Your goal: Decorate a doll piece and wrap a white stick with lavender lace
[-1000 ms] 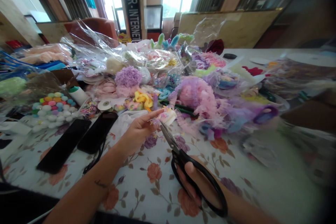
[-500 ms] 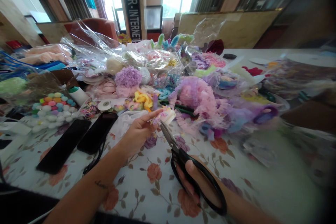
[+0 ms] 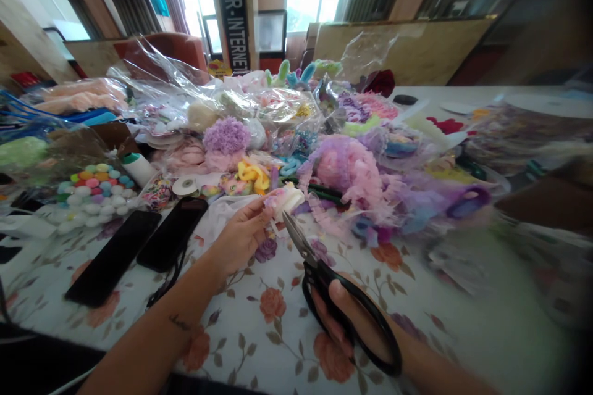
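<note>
Between the fingertips of my left hand [image 3: 245,225] is a small pale ribbon piece [image 3: 288,200], white with pink and lilac, held above the tablecloth [image 3: 241,315]. Its exact kind is too blurred to make out. Black-handled scissors [image 3: 319,268] are gripped in my right hand [image 3: 340,311], with the thumb and fingers through the loops. The blades point up and to the left, and their tips come right up to the lower edge of the ribbon piece. Whether the tips touch it I cannot tell.
Two black phones [image 3: 113,257] lie left of my arm, one with a cable. Behind my hands, a heap of craft supplies holds pink-purple tulle [image 3: 345,166], a purple pompom [image 3: 227,134], colourful beads [image 3: 95,185] and plastic bags. A ribbon spool [image 3: 184,184] sits nearby.
My left hand has turned the ribbon piece and drawn it slightly left, and its fingers have curled in around it. The scissors have barely moved.
</note>
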